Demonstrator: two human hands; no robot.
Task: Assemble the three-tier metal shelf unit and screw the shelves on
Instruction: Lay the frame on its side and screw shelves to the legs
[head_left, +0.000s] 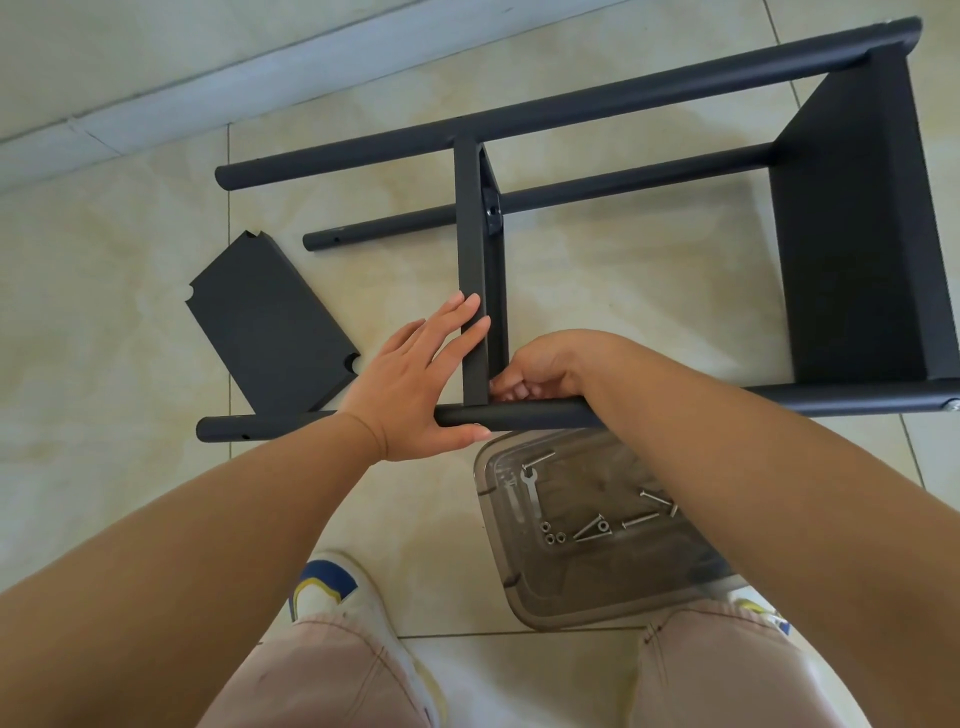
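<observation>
Both hands' fingers (470, 312) touch the middle shelf (475, 260).

Bright, even daylight fills the view — no harsh glare, only a soft sheen on the glossy floor tiles (597, 291). Shadows are faint and diffuse, lying close under the black shelf frame (613, 109) and beneath the clear plastic tray (498, 587). Focus is sharp at centre; wide-angle distortion bows straight lines toward the edges — the forearms near the bottom look slightly soft.
</observation>
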